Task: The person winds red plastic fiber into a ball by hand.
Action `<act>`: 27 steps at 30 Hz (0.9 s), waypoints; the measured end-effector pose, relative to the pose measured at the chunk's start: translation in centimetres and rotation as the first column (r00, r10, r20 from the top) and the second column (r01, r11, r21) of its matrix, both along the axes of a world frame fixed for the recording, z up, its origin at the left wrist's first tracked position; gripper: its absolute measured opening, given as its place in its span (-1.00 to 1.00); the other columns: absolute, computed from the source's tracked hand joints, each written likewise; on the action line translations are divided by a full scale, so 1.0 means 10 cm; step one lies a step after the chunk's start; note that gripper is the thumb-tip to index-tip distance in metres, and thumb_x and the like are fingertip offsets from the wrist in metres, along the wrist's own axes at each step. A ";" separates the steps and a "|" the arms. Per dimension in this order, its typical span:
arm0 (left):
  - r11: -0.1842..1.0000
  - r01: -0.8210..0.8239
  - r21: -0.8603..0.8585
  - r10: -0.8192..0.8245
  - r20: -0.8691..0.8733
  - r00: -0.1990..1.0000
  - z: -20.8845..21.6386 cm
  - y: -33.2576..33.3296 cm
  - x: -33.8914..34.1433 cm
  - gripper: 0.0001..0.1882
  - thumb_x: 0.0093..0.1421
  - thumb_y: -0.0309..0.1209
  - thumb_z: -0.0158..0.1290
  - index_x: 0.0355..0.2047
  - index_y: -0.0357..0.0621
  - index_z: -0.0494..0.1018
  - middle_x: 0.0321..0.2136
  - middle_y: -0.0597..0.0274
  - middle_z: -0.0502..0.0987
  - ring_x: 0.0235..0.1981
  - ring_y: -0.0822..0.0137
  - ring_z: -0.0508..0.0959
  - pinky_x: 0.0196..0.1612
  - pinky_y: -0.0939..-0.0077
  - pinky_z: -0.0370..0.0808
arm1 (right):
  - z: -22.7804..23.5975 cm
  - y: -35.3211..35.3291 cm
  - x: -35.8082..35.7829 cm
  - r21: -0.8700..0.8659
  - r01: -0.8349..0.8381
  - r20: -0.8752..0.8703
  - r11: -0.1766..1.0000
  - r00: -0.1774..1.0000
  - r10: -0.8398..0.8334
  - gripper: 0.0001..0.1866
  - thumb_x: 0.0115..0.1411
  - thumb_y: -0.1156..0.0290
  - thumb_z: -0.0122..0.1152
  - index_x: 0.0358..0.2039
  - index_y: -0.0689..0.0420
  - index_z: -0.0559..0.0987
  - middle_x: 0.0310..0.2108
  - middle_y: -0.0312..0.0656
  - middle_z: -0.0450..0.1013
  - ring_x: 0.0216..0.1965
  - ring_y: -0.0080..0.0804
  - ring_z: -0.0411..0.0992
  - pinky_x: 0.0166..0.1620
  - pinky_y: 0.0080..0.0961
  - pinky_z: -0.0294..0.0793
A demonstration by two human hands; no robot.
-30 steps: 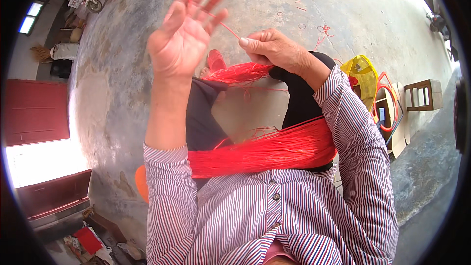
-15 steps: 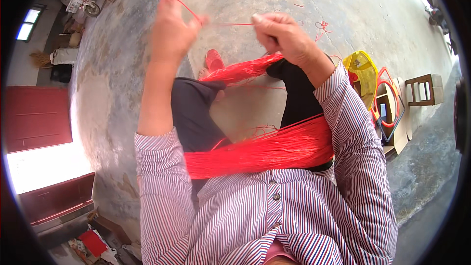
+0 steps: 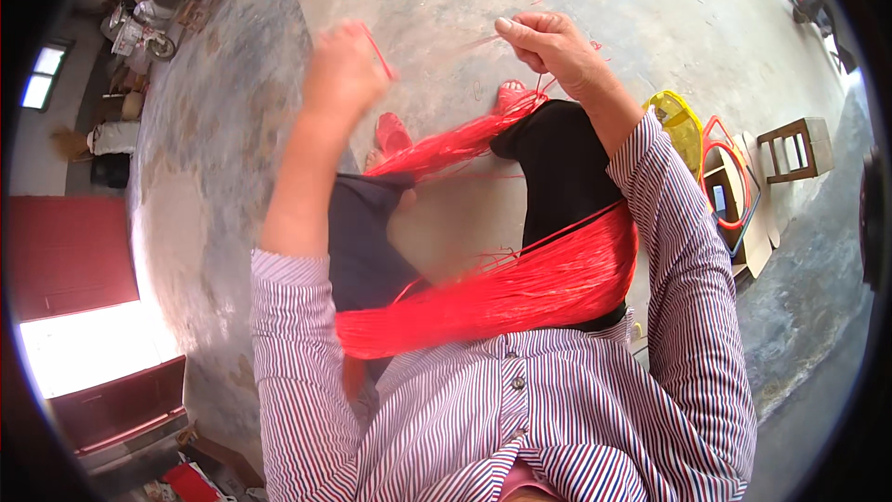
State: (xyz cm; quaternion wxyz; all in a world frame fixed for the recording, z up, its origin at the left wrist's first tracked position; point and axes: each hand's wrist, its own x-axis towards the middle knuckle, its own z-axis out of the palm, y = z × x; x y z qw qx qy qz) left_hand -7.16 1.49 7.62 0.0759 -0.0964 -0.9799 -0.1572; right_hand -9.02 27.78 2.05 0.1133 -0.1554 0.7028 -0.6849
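Observation:
A big skein of red cord [image 3: 502, 302] is looped around my spread legs, with one thick band across my lap and another band [image 3: 446, 147] running between my knees. Over the far band, my left hand [image 3: 342, 74] is raised and blurred, its fingers curled on a piece of red cord [image 3: 376, 51] that sticks out beside them. My right hand [image 3: 556, 48] is level with it to the right, thumb and forefinger pinched. From that pinch a thin, blurred strand points toward the left hand; its middle stretch cannot be made out.
Concrete floor [image 3: 223, 130] surrounds me, with red sandals [image 3: 394, 134] on my feet. To my right are a yellow basket-like thing [image 3: 676, 125], red and dark hoops, an open carton [image 3: 734, 195] and a wooden stool [image 3: 797, 151]. Red doors [image 3: 70, 251] are on the left.
My left hand has curled in from a more spread pose and dropped slightly. The right hand has shifted a little up and right. The cord stretched between them now looks fainter.

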 end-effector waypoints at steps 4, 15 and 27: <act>0.781 0.354 0.515 -0.624 0.670 0.402 0.11 0.61 0.46 -0.29 -0.05 -0.17 0.32 0.05 -0.30 0.37 0.08 -0.08 0.40 0.12 0.01 0.40 0.03 0.23 0.45 | -0.36 0.60 -0.14 0.100 0.167 -0.018 0.981 0.986 -0.166 -0.59 0.26 0.11 0.11 -0.67 0.01 0.36 -0.71 -0.50 0.08 -0.67 -0.75 -0.02 -0.60 -0.65 -0.06; 0.028 -0.210 0.977 -0.987 0.060 0.148 -0.03 1.46 0.49 -0.12 0.04 0.12 0.12 0.24 -0.18 0.20 0.28 -0.18 0.07 0.26 -0.28 0.14 0.10 0.01 0.39 | -0.91 2.50 0.71 -0.133 0.473 0.393 0.871 0.832 -0.392 -0.60 0.24 0.12 0.07 -0.68 -0.11 0.21 -0.76 -0.55 -0.02 -0.74 -0.75 -0.09 -0.65 -0.64 -0.19; 0.869 0.461 0.181 -0.492 0.207 0.846 0.62 1.25 0.63 -0.38 -0.08 -0.35 0.30 -0.01 -0.27 0.35 -0.08 -0.05 0.45 -0.15 0.12 0.52 -0.13 0.29 0.48 | 0.41 1.33 1.49 -0.538 -0.110 -0.053 0.836 0.994 0.097 -0.68 0.29 0.15 0.04 -0.51 0.08 0.36 -0.68 -0.45 0.14 -0.66 -0.71 0.04 -0.60 -0.65 -0.03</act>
